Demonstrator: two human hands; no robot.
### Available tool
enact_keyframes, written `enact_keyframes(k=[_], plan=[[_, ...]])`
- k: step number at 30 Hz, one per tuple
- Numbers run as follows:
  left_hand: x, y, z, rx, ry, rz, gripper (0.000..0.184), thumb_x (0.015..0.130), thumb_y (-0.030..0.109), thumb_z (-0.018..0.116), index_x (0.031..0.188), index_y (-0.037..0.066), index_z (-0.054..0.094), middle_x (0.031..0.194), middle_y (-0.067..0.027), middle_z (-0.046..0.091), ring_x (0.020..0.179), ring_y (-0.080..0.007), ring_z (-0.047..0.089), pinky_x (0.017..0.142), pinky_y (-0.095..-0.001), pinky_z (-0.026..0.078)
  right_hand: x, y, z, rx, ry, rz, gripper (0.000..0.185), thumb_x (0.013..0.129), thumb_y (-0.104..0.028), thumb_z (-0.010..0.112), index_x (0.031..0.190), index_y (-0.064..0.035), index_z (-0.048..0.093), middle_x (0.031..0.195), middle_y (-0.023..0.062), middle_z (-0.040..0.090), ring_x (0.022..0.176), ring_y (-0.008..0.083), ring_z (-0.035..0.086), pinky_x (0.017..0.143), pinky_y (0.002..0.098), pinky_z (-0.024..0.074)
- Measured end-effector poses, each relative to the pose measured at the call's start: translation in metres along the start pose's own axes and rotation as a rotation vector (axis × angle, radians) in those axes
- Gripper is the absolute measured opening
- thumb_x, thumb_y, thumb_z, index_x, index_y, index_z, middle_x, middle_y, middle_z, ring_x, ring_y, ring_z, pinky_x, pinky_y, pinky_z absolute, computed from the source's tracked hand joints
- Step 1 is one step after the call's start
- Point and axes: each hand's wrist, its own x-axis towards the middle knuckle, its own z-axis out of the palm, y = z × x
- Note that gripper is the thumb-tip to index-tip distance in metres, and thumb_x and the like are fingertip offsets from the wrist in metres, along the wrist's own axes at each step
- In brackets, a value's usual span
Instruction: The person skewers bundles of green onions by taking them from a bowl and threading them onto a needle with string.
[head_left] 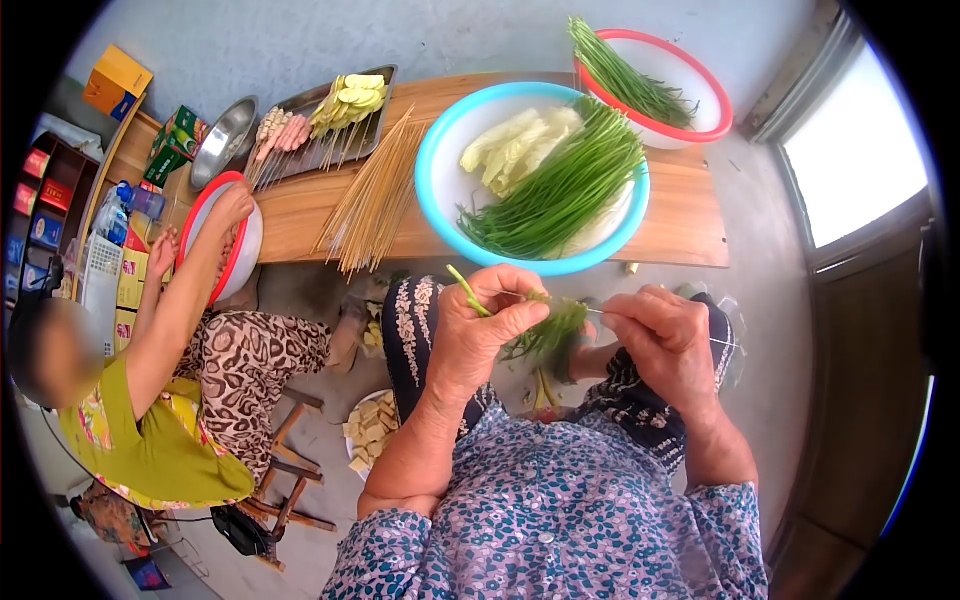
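My left hand [487, 325] pinches a bundle of green stalks [468, 290], whose leafy end [550, 328] hangs toward the right. In my right hand [660, 335] is a thin skewer [722, 342], its front part reaching the greens between my hands. Beyond my hands, on the wooden table [690, 215], a blue-rimmed basin [432, 205] holds long green stems [560, 190] and pale cabbage leaves [520, 145]. Loose bamboo skewers [370, 200] lie to the left of that basin.
A red-rimmed basin [715, 90] with more green stems stands at the back right. A metal tray [385, 95] holds filled skewers. At left, a co-worker [160, 400] reaches into another red-rimmed basin [252, 235]. A plate of pale pieces [372, 430] is low at left.
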Motion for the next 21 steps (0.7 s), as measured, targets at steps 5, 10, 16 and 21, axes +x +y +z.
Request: enact_keyframes(k=[5,10,16,21], plan=[[-0.004,0.006,0.004,-0.071,0.08,-0.035,0.012,0.076,0.0,0.068,0.087,0.0,0.064,0.09,-0.0074,0.064,0.077,-0.0098,0.056,0.068,-0.0209,0.043,0.001,-0.003,0.001,-0.027,-0.019,-0.017,0.009,0.073,0.001,0.064,0.082,0.0017,0.065,0.064,0.0115,0.056,0.055,0.0224,0.056,0.053,0.03,0.043],[-0.026,-0.003,0.013,0.03,0.082,0.093,0.014,0.078,0.003,0.068,0.091,0.0,0.064,0.092,-0.0092,0.065,0.078,-0.0109,0.058,0.07,-0.0213,0.045,-0.025,0.005,-0.002,-0.012,0.022,-0.096,0.009,0.075,0.002,0.064,0.084,0.0019,0.065,0.064,0.0107,0.056,0.051,0.0194,0.057,0.048,0.0293,0.0432],[-0.006,0.013,0.012,0.11,0.118,0.094,0.014,0.078,-0.002,0.066,0.091,-0.001,0.063,0.089,-0.0106,0.065,0.082,-0.0145,0.061,0.075,-0.0244,0.048,0.001,0.003,-0.003,-0.055,0.019,-0.11,0.01,0.075,0.001,0.065,0.085,0.0009,0.065,0.065,0.0106,0.056,0.049,0.0198,0.057,0.047,0.0308,0.0439],[-0.006,0.005,0.018,0.105,0.08,0.146,0.014,0.081,0.0,0.064,0.095,0.0,0.063,0.089,-0.0066,0.066,0.074,-0.0052,0.056,0.064,-0.0177,0.045,-0.005,0.009,-0.009,-0.049,0.041,-0.137,0.011,0.073,0.001,0.066,0.085,-0.0002,0.065,0.066,0.0122,0.057,0.056,0.0251,0.058,0.052,0.0336,0.0449]])
